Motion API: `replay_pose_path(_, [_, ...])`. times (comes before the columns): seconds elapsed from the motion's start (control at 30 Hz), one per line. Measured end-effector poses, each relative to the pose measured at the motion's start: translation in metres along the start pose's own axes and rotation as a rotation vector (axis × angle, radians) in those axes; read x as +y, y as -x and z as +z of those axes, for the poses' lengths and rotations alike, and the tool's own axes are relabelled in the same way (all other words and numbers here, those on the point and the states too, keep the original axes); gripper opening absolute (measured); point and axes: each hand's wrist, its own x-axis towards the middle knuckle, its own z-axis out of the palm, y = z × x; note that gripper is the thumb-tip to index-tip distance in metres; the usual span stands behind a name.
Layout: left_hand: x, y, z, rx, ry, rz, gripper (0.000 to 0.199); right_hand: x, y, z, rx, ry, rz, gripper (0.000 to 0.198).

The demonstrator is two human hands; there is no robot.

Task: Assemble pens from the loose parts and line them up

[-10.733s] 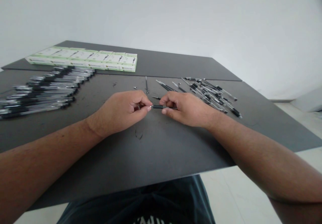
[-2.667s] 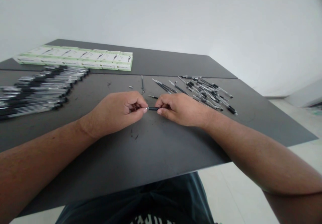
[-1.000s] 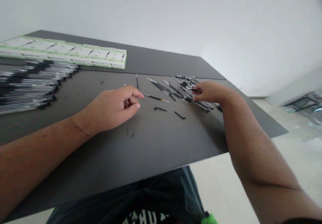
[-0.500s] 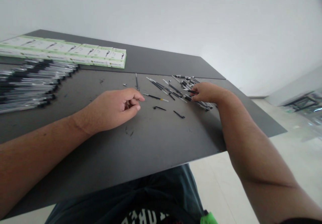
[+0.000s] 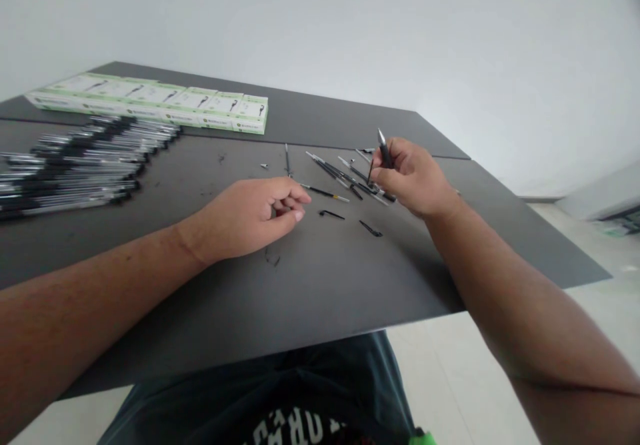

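Observation:
My right hand (image 5: 413, 180) is raised just above the dark table (image 5: 310, 285) and grips a black pen (image 5: 383, 148) upright, its silver tip pointing up. Under and behind that hand lies a loose scatter of pen parts (image 5: 340, 172). My left hand (image 5: 253, 215) rests on the table with fingers curled; whether it holds a small part I cannot tell. Just right of its fingertips lie a thin refill (image 5: 325, 193) and two small black clips (image 5: 331, 214) (image 5: 371, 228).
A row of several assembled pens (image 5: 80, 165) lies at the left. Behind it stand white-and-green boxes (image 5: 150, 105) in a line. A single pen part (image 5: 287, 158) and a tiny piece (image 5: 263, 165) lie mid-table. The table's near edge crosses below my forearms, with pale floor at the right.
My right hand has lifted a pen out of the scattered pile and turned it upright. The left hand has stayed put. Earlier both hands held one pen together.

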Motion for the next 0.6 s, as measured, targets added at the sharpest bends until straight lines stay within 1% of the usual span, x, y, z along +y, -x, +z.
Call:
replay_pose_path(0.1, [0.007, 0.001, 0.003, -0.012, 0.095, 0.006, 0.037, -0.012, 0.007, 0.024, -0.052, -0.145, -0.032, 0.015])
replay_pose_path(0.23, [0.013, 0.002, 0.006, 0.003, 0.169, -0.007, 0.039, -0.021, 0.015, 0.041, -0.123, -0.196, -0.069, 0.017])
replay_pose_path(0.3, [0.013, 0.002, 0.007, 0.029, 0.178, 0.01, 0.036, -0.024, 0.017, 0.044, -0.161, -0.213, -0.071, 0.016])
replay_pose_path(0.43, [0.01, 0.002, 0.009, 0.075, 0.179, 0.023, 0.034, -0.028, 0.021, 0.045, -0.194, -0.199, -0.063, 0.016])
replay_pose_path(0.6, [0.013, 0.001, 0.008, 0.075, 0.164, 0.03, 0.029, -0.034, 0.024, 0.047, -0.226, -0.116, -0.062, 0.015])
